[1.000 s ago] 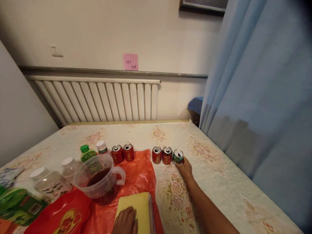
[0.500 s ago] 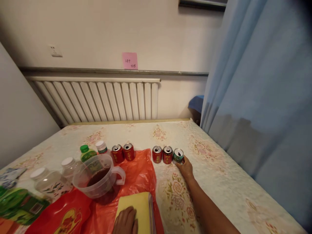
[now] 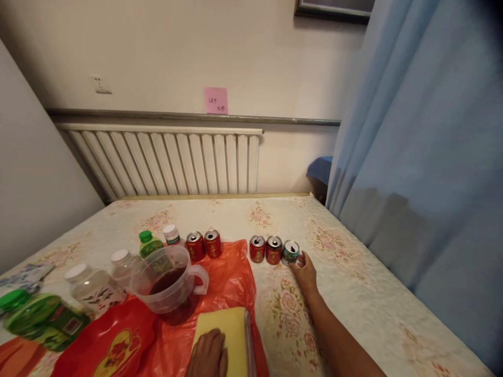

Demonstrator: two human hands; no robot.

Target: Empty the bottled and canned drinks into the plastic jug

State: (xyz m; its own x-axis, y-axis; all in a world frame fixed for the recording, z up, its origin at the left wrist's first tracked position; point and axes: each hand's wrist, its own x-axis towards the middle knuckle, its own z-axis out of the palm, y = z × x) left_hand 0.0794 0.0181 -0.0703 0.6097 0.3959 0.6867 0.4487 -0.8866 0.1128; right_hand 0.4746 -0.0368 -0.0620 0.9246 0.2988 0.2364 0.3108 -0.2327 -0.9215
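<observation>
Right of the pitcher (image 3: 163,298), the right hand (image 3: 305,273) has loosened beside the green can (image 3: 290,253). The left hand (image 3: 208,354) lies flat on cloth (image 3: 234,330).

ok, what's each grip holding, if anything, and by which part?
Right grip: fingers at the right, near side of the green cylindrical metal can; can't tell if held or just touched. Left grip: nothing held, rests on the folded yellow cloth.
</observation>
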